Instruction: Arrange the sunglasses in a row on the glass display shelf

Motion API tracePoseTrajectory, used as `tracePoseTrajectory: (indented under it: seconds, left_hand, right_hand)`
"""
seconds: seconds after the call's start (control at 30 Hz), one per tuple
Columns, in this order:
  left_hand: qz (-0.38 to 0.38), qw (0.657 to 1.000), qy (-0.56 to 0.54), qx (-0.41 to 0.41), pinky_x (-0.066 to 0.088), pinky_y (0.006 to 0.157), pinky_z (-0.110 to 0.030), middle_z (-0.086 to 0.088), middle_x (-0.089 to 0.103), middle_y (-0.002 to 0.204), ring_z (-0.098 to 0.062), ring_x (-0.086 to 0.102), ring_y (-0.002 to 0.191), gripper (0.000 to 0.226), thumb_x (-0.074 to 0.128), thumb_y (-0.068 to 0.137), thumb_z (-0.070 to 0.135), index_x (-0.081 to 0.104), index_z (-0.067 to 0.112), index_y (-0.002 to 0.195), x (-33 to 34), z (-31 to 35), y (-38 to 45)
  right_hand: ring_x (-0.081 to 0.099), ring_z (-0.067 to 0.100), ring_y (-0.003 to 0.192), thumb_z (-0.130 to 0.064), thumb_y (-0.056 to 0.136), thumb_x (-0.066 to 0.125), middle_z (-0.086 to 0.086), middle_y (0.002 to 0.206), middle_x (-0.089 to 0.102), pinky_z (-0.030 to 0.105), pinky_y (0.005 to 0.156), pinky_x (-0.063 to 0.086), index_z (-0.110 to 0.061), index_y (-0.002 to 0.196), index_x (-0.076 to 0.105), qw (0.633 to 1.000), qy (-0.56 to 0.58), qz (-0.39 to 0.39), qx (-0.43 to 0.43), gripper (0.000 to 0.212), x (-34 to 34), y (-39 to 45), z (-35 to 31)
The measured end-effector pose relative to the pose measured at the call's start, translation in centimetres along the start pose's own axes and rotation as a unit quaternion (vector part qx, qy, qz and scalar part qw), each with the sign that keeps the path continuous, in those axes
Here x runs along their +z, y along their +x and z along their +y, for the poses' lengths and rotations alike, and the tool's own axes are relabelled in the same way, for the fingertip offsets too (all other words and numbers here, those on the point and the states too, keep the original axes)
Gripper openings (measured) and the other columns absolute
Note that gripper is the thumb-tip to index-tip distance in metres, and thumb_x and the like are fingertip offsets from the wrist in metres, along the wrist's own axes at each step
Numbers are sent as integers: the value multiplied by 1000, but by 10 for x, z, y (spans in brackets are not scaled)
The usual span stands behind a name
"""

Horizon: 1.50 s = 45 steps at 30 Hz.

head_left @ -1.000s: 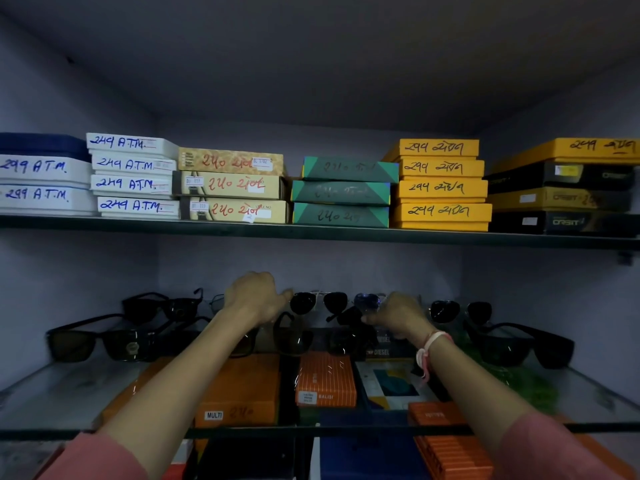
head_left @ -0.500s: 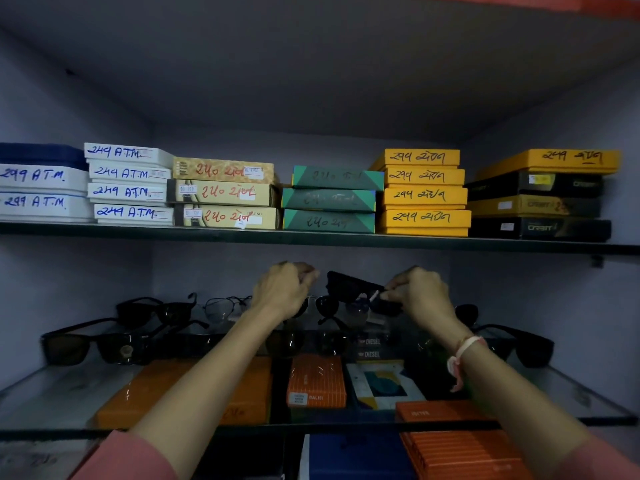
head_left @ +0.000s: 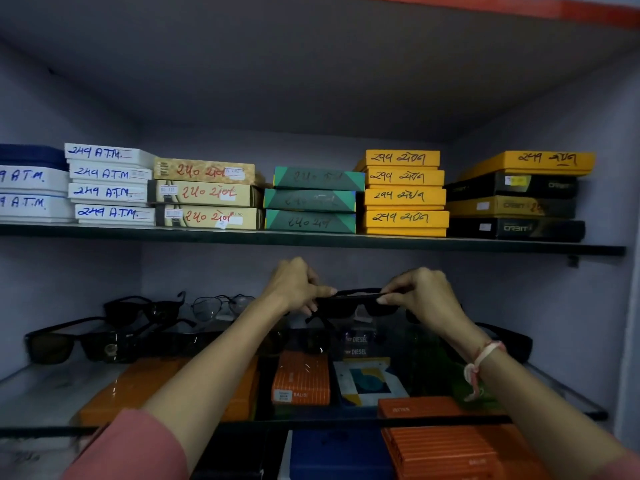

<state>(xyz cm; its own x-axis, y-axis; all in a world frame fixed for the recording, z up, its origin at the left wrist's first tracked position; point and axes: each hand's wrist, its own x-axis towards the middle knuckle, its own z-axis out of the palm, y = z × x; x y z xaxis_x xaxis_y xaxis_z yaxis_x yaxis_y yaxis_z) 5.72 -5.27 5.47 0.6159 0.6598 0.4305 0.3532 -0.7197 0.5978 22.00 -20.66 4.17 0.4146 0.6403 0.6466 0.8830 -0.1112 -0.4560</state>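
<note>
Sunglasses (head_left: pixel 356 303): black, level | fingers of left hand (head_left: pixel 294 285), right hand (head_left: pixel 420 292) pinching ends

Black plastic-framed sunglasses (head_left: pixel 353 303) sit at the centre. At nine o'clock lie dark sunglasses with brownish lenses (head_left: pixel 65 346). At ten o'clock stand white cardboard boxes with blue handwriting (head_left: pixel 110 192), then beige boxes with red handwriting (head_left: pixel 207 194). At twelve o'clock are teal-green boxes with darker triangular corners (head_left: pixel 311 199); at one o'clock, yellow boxes with black handwriting (head_left: pixel 403 195); at two o'clock, alternating yellow and black boxes (head_left: pixel 516 195). At six o'clock sits an orange box with thin pale stripes (head_left: pixel 301 379). At four o'clock, a pink-and-white wristband (head_left: pixel 483 362). Pink sleeves (head_left: pixel 131 448) show at seven o'clock.
</note>
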Motion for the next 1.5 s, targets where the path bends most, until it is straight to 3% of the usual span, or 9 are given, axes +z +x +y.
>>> tracePoseTrajectory:
  seconds: [0.13, 0.23, 0.33, 0.6, 0.73, 0.97, 1.23, 1.4, 1.5]
  left_hand:
    - [15, 995, 92, 44, 62, 74, -32, -15, 77, 73, -23, 75, 67, 34, 74, 80, 34, 77, 0, 85, 5, 10, -3]
    - [13, 990, 127, 63, 61, 76, -37, -16, 77, 75, -25, 73, 73, 34, 73, 81, 35, 78, 1, 83, 14, 21, -8]
    - [18, 987, 150, 61, 61, 76, -39, -16, 76, 76, -27, 73, 75, 30, 72, 83, 31, 78, 2, 82, 22, 28, -10]
    - [17, 989, 148, -25, 58, 74, -35, -13, 73, 82, -28, 71, 84, 28, 75, 80, 28, 72, 0, 79, 43, 33, -3]
    - [-3, 986, 154, -68, 47, 64, -31, -6, 60, 67, -27, 65, 79, 38, 75, 78, 29, 52, 9, 56, 53, 29, 2]
    - [-15, 978, 183, -99, 46, 67, -31, -9, 71, 100, -26, 66, 91, 38, 77, 73, 38, 73, 7, 95, 60, 18, 7]
    - [-4, 971, 219, -93, 43, 62, -32, -6, 65, 88, -20, 55, 77, 37, 77, 73, 41, 69, 9, 91, 66, 18, 14]
    - [-5, 985, 154, -80, 47, 64, -31, -5, 66, 79, -22, 62, 76, 40, 69, 79, 51, 65, 13, 69, 54, 15, 4]
    - [49, 995, 87, -3, 52, 68, -33, -2, 70, 82, -19, 64, 79, 41, 59, 85, 54, 75, 17, 91, 37, 9, -27]
  right_hand:
    - [71, 8, 70, -45, 71, 80, 1, 77, 78, 20, 61, 56, -14, 81, 81, 997, 39, -32, 51, 32, -11, 2, 6]
    - [74, 17, 66, -20, 69, 86, 8, 82, 77, 22, 57, 62, -6, 85, 79, 993, 63, -15, 103, 22, -17, 9, 16]
    - [72, 17, 58, -16, 67, 88, 3, 71, 75, 31, 60, 63, -10, 76, 80, 994, -30, 4, 103, 13, -21, 9, 26]
    - [71, 33, 84, -21, 74, 81, 17, 90, 75, 37, 72, 60, -2, 84, 78, 981, -140, 11, 137, 21, -23, 4, 40]
    - [70, 32, 83, -20, 77, 77, 18, 90, 73, 34, 69, 59, 2, 81, 74, 977, -141, -23, 156, 23, -12, 3, 50]
    - [67, 28, 78, -23, 77, 75, 15, 90, 71, 29, 61, 52, -2, 84, 72, 970, -149, -49, 187, 22, 1, 7, 60]
    - [62, 26, 74, -21, 80, 72, 16, 93, 70, 26, 58, 45, -8, 70, 54, 973, -136, -31, 182, 24, 13, 15, 67]
    - [68, 25, 73, -37, 82, 72, 13, 86, 74, 33, 62, 57, -1, 84, 74, 977, -137, -39, 160, 36, 10, 12, 64]
    - [69, 25, 77, -41, 84, 67, 8, 85, 74, 33, 65, 57, -11, 92, 76, 984, -110, -1, 139, 33, -3, -5, 52]
